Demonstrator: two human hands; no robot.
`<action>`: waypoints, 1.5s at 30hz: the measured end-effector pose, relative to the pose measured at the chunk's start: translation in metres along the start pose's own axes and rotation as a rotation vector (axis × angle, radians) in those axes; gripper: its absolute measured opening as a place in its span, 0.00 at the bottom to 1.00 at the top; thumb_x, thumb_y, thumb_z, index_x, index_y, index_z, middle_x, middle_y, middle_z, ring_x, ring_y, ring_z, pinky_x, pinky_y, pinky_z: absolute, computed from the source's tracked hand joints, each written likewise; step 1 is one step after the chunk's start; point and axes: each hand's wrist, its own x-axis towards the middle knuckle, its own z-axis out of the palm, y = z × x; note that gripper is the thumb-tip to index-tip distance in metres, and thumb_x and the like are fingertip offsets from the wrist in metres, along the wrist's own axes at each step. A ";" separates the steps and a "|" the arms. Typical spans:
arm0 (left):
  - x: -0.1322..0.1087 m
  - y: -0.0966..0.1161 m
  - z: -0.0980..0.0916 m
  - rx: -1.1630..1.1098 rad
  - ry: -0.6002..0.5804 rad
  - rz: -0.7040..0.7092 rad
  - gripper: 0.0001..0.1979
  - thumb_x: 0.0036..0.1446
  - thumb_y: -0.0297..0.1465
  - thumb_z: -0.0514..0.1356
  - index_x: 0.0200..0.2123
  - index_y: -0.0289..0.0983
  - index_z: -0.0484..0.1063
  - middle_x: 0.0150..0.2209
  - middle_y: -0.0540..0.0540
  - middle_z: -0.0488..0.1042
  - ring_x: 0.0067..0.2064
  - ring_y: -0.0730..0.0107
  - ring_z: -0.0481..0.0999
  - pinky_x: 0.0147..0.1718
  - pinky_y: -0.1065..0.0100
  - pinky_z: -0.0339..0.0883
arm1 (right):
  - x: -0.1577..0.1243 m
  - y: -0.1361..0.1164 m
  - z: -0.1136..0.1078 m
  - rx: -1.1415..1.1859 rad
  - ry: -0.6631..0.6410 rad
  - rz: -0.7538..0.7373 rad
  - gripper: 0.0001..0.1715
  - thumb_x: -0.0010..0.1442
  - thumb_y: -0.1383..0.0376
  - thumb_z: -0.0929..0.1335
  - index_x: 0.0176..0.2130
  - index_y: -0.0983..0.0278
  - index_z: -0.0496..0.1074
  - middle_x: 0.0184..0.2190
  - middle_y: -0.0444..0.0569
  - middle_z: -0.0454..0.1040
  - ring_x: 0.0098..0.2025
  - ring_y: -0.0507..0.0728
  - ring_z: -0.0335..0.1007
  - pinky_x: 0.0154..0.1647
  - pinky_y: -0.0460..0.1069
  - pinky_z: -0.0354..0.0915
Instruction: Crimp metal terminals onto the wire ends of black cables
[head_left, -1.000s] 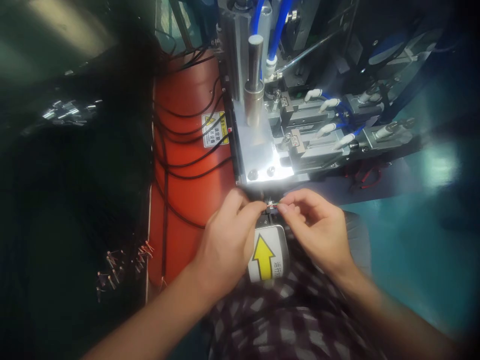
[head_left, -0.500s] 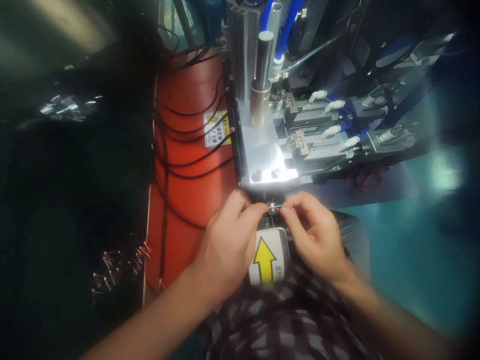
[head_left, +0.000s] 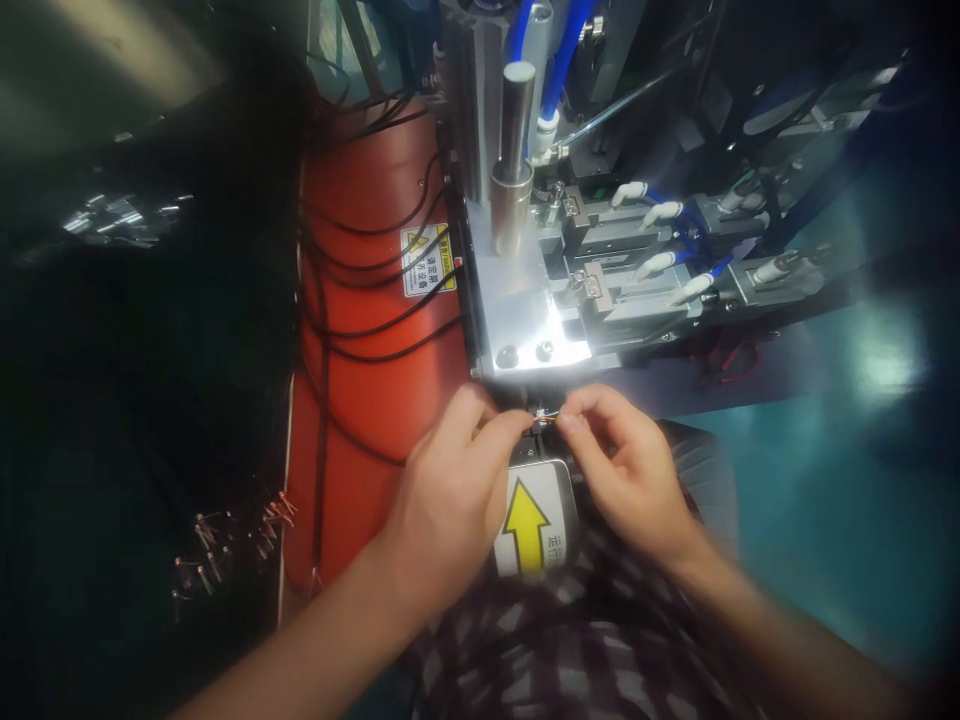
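The thin piece (head_left: 547,418) between the left hand (head_left: 454,490) and right hand (head_left: 634,470) is too small to make out, its ends hidden in their pinch. Coppery bits (head_left: 201,573) near the surface (head_left: 112,400)'s right edge are blurred, perhaps short wires. The left hand covers part of the sign (head_left: 527,525); the view's top cuts off the machine (head_left: 510,310).

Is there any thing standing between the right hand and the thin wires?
Nothing visible stands between them: the right hand pinches the thin wires directly, with the left hand at their other end.
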 end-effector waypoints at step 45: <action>-0.001 -0.001 0.002 -0.001 0.023 -0.001 0.11 0.61 0.21 0.54 0.43 0.34 0.75 0.34 0.47 0.65 0.34 0.72 0.70 0.33 0.72 0.68 | -0.001 -0.002 0.000 -0.121 0.020 -0.108 0.06 0.64 0.71 0.63 0.34 0.64 0.66 0.31 0.46 0.67 0.33 0.53 0.65 0.34 0.49 0.62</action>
